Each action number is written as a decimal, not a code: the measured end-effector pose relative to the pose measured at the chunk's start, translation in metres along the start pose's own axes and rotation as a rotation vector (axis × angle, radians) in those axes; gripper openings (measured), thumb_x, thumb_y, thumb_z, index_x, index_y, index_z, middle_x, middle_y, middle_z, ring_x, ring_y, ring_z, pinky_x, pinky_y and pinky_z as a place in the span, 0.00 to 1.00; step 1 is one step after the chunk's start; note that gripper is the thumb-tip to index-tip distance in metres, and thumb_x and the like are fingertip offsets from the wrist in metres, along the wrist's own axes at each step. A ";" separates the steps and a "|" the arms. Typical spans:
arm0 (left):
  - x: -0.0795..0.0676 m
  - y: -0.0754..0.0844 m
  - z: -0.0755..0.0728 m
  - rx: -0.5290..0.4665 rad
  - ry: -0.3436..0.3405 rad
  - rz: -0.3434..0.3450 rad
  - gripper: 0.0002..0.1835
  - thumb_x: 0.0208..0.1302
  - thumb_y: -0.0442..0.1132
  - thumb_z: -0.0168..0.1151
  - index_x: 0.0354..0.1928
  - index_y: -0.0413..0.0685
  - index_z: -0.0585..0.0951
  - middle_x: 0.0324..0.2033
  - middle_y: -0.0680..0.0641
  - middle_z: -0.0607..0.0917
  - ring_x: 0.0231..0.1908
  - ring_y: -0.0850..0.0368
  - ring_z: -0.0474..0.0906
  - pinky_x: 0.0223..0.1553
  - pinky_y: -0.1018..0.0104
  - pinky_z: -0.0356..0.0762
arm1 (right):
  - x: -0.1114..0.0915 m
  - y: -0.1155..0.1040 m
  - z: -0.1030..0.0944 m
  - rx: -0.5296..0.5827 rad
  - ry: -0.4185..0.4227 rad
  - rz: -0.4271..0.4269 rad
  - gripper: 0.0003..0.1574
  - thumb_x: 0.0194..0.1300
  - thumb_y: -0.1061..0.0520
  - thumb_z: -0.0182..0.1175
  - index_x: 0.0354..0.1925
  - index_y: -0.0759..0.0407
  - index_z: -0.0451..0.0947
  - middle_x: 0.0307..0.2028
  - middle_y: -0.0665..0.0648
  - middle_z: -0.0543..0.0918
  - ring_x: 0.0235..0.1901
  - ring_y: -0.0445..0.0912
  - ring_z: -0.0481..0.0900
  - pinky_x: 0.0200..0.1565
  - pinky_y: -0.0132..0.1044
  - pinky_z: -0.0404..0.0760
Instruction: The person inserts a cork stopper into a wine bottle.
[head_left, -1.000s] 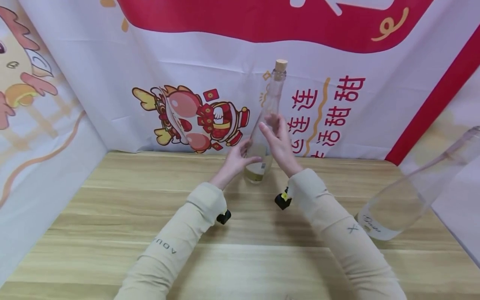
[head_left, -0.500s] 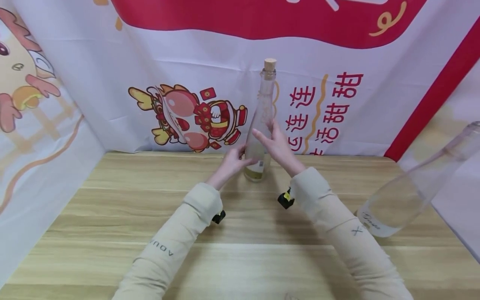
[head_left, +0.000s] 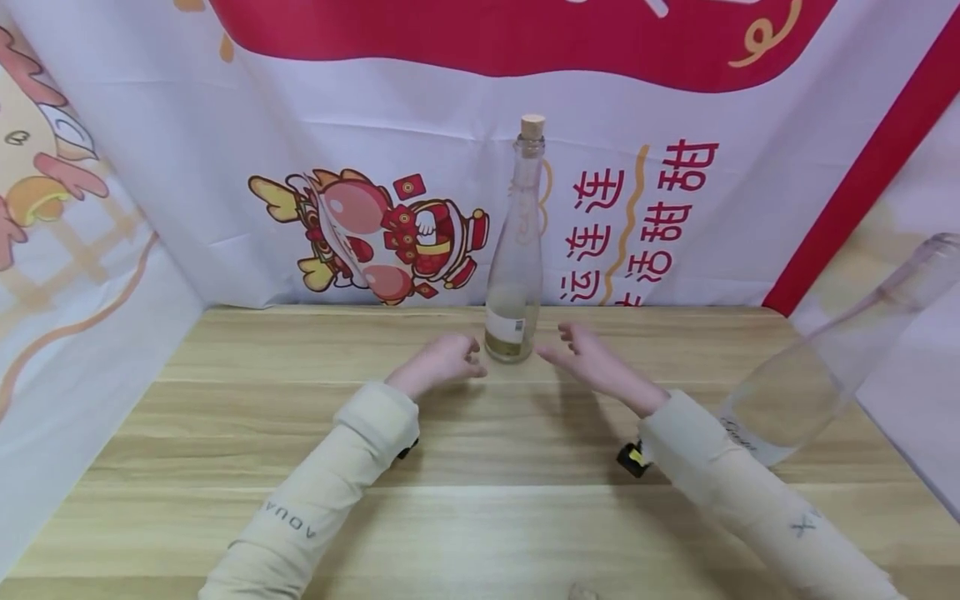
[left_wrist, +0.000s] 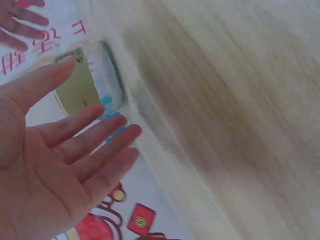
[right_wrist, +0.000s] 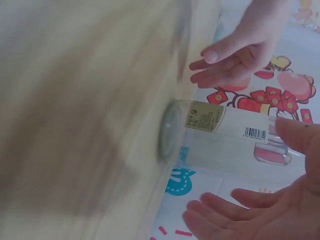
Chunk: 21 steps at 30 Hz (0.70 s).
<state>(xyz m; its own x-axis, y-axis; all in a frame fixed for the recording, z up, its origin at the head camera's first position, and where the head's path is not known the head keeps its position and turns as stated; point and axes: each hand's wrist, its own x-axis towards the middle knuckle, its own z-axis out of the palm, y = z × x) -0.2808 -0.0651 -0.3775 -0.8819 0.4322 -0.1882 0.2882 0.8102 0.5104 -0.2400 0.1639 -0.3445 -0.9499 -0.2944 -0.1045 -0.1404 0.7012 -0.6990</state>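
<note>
A clear glass bottle (head_left: 516, 267) with a cork (head_left: 532, 127) in its mouth stands upright near the table's back edge. Its white and gold label (right_wrist: 227, 121) carries a barcode. To its left, my left hand (head_left: 442, 360) has relaxed fingers and holds nothing; in the left wrist view its palm (left_wrist: 45, 185) faces the bottle base. On the other side, my right hand (head_left: 596, 360) is spread beside the bottle, also with nothing in it. Both hands are low, near the bottle's base.
A second, larger-looking clear bottle (head_left: 810, 392) without a cork stands at the right, partly behind my right sleeve (head_left: 750, 483). A printed cloth (head_left: 360, 92) hangs right behind the wooden table (head_left: 480, 517). A small pale object (head_left: 581, 592) shows at the bottom edge.
The corked bottle went from tilted to upright on the table. Both hands have let go of it and drawn apart, down and outward to either side.
</note>
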 end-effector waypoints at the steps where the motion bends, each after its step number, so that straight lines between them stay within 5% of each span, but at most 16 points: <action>1: -0.001 0.003 0.001 0.023 -0.005 0.000 0.23 0.56 0.44 0.63 0.51 0.38 0.75 0.44 0.43 0.80 0.41 0.53 0.76 0.46 0.60 0.75 | -0.006 0.003 -0.001 -0.020 -0.015 0.008 0.44 0.66 0.43 0.49 0.65 0.73 0.49 0.61 0.75 0.60 0.59 0.66 0.61 0.58 0.56 0.64; 9: -0.002 0.035 0.017 0.249 -0.011 0.108 0.10 0.55 0.45 0.63 0.33 0.45 0.79 0.27 0.50 0.79 0.27 0.57 0.73 0.29 0.65 0.74 | -0.064 0.019 -0.014 -0.123 -0.056 0.008 0.43 0.65 0.41 0.51 0.61 0.75 0.55 0.58 0.74 0.65 0.56 0.65 0.64 0.55 0.56 0.67; 21: 0.005 0.094 0.040 0.309 -0.079 0.264 0.16 0.57 0.49 0.62 0.42 0.45 0.79 0.34 0.51 0.81 0.32 0.59 0.76 0.35 0.66 0.76 | -0.140 0.016 -0.045 -0.346 0.069 -0.059 0.37 0.61 0.41 0.56 0.55 0.69 0.69 0.52 0.66 0.75 0.49 0.58 0.74 0.49 0.55 0.73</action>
<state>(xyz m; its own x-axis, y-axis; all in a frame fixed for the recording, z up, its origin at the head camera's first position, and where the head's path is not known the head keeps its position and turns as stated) -0.2430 0.0286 -0.3638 -0.7346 0.6607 -0.1543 0.6100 0.7427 0.2761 -0.1216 0.2454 -0.3090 -0.9523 -0.3050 -0.0147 -0.2709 0.8662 -0.4198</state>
